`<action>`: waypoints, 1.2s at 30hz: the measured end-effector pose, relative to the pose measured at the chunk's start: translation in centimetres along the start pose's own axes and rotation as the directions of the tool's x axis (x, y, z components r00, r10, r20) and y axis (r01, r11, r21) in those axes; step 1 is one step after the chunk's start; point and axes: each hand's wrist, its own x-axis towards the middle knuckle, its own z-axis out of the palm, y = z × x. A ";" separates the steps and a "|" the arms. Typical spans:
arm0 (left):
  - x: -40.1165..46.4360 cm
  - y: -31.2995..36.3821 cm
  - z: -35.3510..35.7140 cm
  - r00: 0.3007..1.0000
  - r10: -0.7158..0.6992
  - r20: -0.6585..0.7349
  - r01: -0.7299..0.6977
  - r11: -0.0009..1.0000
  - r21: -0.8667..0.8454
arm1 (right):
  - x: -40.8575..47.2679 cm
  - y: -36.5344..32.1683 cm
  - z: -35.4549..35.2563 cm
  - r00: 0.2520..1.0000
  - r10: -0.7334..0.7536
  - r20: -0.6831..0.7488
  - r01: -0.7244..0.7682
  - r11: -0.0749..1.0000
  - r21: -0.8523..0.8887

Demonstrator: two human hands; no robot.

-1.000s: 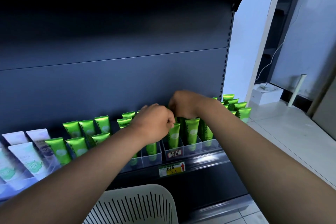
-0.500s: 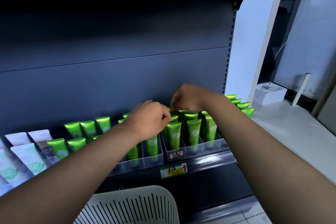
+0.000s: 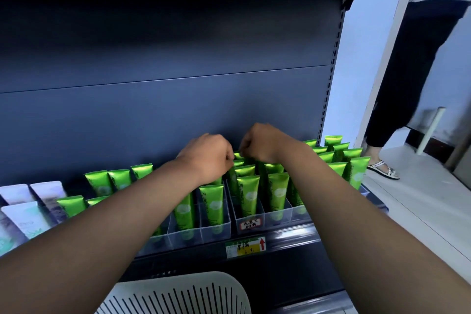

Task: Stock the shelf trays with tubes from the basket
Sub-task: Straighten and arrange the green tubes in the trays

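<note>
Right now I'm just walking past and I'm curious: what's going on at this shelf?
A person is stocking green tubes into clear shelf trays. Both arms reach to the back rows: the left hand and the right hand have curled fingers close together over the rear tubes, though what each pinches is hidden. Most tray slots hold upright tubes. The white slotted basket sits below the shelf; its contents are out of view. Pale tubes stand at far left. Another person stands to the right.
</note>
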 end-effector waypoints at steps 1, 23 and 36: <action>0.2 0.0 0.1 1.000 -0.004 -0.001 0.004 1.000 -0.005 | 0.1 0.0 0.0 1.000 -0.001 0.000 0.001 1.000 -0.002; 0.4 0.5 0.3 0.998 0.005 -0.057 -0.007 0.999 -0.042 | 0.7 -0.2 0.1 0.995 -0.095 -0.009 0.094 0.996 -0.004; -0.2 0.3 0.3 1.000 0.012 -0.026 -0.013 0.997 -0.070 | -1.0 3.7 -3.0 0.997 -0.022 -0.077 0.033 0.989 0.145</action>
